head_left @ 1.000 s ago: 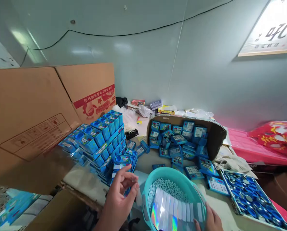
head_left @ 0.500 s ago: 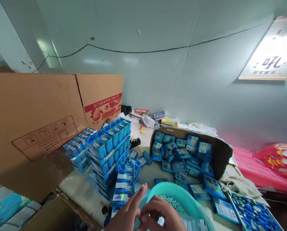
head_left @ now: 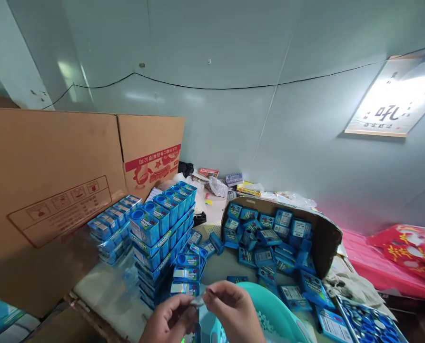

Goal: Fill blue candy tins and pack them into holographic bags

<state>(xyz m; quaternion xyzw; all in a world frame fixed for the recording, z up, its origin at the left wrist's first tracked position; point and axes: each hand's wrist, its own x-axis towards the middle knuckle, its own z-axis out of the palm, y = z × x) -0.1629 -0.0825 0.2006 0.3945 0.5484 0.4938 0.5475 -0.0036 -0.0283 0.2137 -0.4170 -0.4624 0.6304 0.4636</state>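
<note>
Both hands meet at the bottom middle, fingertips pinched together. My left hand [head_left: 169, 320] and my right hand [head_left: 232, 305] grip a small pale piece [head_left: 198, 301] between them; it looks thin and partly see-through, but its kind is unclear. Just right of and below them is a turquoise basin [head_left: 287, 314] with many small white tablets [head_left: 265, 323], partly covered by my right hand. Behind my left hand runs a row of blue candy boxes [head_left: 185, 274], its near end hidden by the hands.
Filled display trays of blue boxes [head_left: 160, 228] are stacked left of centre, before a large cardboard carton [head_left: 55, 157]. A tipped carton [head_left: 326, 238] spills loose blue boxes [head_left: 265, 257]. At lower right lies a tray of blue round parts [head_left: 371, 324]. Red packaging [head_left: 408, 252] rests on pink cloth.
My hands have risen and turned, and the small pale piece now shows between their fingertips. My left hand's outstretched fingers have curled in. The view has tilted slightly upward.
</note>
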